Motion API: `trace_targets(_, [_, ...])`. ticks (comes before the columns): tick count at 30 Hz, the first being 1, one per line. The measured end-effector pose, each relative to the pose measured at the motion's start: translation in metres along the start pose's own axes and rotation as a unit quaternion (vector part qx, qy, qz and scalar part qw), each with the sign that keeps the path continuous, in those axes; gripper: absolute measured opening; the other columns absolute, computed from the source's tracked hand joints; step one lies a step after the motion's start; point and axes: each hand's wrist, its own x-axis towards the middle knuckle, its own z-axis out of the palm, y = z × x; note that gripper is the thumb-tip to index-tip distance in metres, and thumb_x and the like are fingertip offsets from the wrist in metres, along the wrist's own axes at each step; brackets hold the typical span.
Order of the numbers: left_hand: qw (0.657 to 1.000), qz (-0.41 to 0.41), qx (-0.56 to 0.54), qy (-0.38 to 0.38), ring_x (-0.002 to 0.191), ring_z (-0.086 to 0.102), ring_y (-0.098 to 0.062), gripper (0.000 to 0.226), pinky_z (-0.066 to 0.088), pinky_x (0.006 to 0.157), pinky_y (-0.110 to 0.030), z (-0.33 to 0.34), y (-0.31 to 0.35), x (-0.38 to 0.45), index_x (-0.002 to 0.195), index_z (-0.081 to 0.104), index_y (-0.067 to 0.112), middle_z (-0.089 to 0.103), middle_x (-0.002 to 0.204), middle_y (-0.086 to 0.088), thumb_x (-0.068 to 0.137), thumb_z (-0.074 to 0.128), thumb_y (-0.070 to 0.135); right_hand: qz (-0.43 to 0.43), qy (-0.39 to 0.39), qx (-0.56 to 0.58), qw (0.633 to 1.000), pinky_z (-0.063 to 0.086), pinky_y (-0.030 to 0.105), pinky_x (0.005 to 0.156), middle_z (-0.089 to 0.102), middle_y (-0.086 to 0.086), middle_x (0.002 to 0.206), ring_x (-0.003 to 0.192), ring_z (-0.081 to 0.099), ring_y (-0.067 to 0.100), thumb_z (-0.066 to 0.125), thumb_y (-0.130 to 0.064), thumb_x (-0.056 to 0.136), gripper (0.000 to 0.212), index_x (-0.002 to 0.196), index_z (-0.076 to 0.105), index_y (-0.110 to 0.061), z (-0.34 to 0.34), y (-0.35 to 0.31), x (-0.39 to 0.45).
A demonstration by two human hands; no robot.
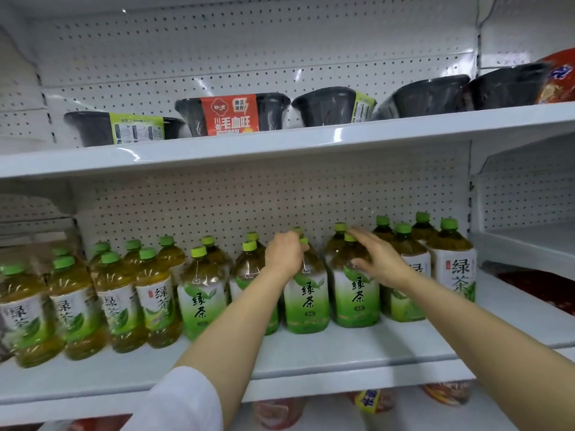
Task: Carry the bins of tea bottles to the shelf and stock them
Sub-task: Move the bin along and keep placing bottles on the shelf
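Observation:
Several green tea bottles with light green caps stand in rows on the white middle shelf (311, 353). My left hand (284, 253) is closed around the neck of one bottle (306, 293) near the shelf's middle. My right hand (378, 259) lies with fingers spread against the shoulder and cap of the neighbouring bottle (356, 290), not clearly gripping it. Both bottles stand upright on the shelf. No bin is in view.
The upper shelf (280, 144) carries black instant-meal bowls (217, 115) and a red snack bag (557, 79) at the right. Packaged goods show on the shelf below. A neighbouring shelf unit (529, 244) stands to the right. Bare shelf front lies before the bottles.

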Motion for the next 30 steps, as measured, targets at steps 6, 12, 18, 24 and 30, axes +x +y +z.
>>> trace_targets(6, [1.000, -0.021, -0.001, 0.003, 0.104, 0.062, -0.033, 0.037, 0.050, 0.084, -0.040, 0.000, 0.005, -0.004, 0.126, 0.060, 0.009, 0.066, 0.113, -0.016, 0.097, 0.055, 0.032, 0.003, -0.002, 0.003, 1.000, 0.015, 0.031, 0.117, 0.016, -0.003, 0.161, 0.148, 0.016, 0.019, 0.062, -0.016, 0.092, 0.073, 0.153, 0.023, -0.025, 0.003, 0.002, -0.001])
trace_targets(12, [1.000, -0.004, 0.020, -0.024, 0.099, 0.063, -0.035, 0.041, 0.053, 0.081, -0.041, -0.009, 0.005, -0.023, 0.134, 0.049, 0.008, 0.066, 0.108, -0.018, 0.101, 0.048, 0.032, 0.027, 0.022, 0.002, 0.999, 0.028, 0.036, 0.114, 0.011, -0.002, 0.163, 0.146, 0.025, 0.024, 0.062, -0.013, 0.093, 0.077, 0.154, 0.018, -0.027, 0.013, -0.006, -0.006])
trace_targets(18, [0.996, -0.001, 0.075, 0.045, 0.100, 0.065, -0.033, 0.051, 0.053, 0.080, -0.041, -0.059, -0.043, -0.044, 0.146, 0.040, 0.015, 0.067, 0.114, -0.017, 0.100, 0.050, 0.034, -0.033, 0.112, -0.088, 0.989, 0.027, 0.046, 0.117, 0.027, 0.008, 0.158, 0.144, 0.027, 0.029, 0.063, -0.016, 0.091, 0.067, 0.151, 0.031, -0.016, 0.022, -0.046, -0.006])
trace_targets(24, [0.986, -0.022, 0.164, 0.004, 0.099, 0.066, -0.028, 0.055, 0.057, 0.079, -0.041, -0.103, -0.119, -0.052, 0.143, 0.042, 0.018, 0.066, 0.118, -0.012, 0.095, 0.055, 0.044, -0.086, 0.097, -0.107, 0.986, 0.021, 0.038, 0.117, 0.034, 0.009, 0.155, 0.142, 0.032, 0.029, 0.062, -0.022, 0.093, 0.064, 0.149, 0.034, -0.012, 0.049, -0.107, 0.008])
trace_targets(30, [0.980, 0.016, 0.190, -0.060, 0.141, 0.033, -0.032, 0.075, 0.035, 0.111, -0.044, -0.121, -0.179, -0.051, 0.153, 0.024, 0.018, 0.028, 0.158, -0.010, 0.092, 0.057, 0.047, -0.030, 0.046, -0.103, 0.993, 0.029, 0.036, 0.113, 0.035, 0.008, 0.154, 0.140, 0.033, 0.027, 0.058, -0.031, 0.095, 0.063, 0.149, 0.032, -0.012, 0.072, -0.167, 0.022])
